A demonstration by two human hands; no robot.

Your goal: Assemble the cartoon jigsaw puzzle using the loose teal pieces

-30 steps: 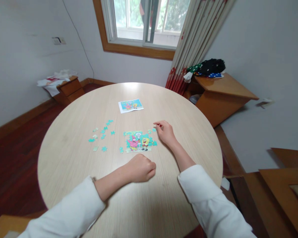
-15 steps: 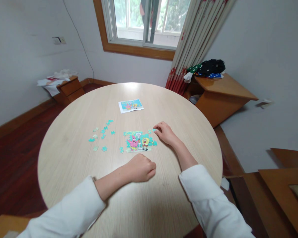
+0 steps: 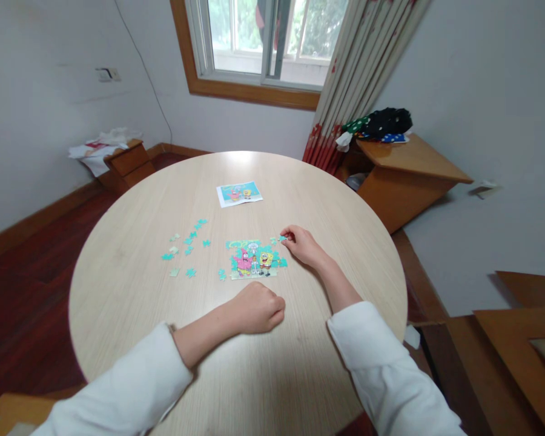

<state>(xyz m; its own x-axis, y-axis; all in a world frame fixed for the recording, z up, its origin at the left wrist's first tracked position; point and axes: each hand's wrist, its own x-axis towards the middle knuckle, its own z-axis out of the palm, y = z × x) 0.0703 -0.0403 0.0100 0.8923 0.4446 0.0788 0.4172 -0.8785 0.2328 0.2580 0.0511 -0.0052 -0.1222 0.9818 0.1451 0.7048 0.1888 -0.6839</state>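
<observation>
A partly joined jigsaw puzzle with cartoon figures lies on the round table. Just beyond its upper right corner, my right hand pinches a small teal puzzle piece. A single greenish piece sits between that hand and the puzzle. My left hand rests closed in a fist on the table, just below the puzzle's near edge; nothing shows in it. Loose puzzle pieces are scattered to the left, and one teal piece lies close to the puzzle's lower left corner.
A printed picture of the same cartoon lies farther back on the table. Beyond the table are a window with a curtain, a wooden cabinet topped with clothes, and a small drawer unit at the left.
My right hand has shifted very slightly, its fingers still around the teal piece at the same spot. My left hand and the puzzle have stayed put.
</observation>
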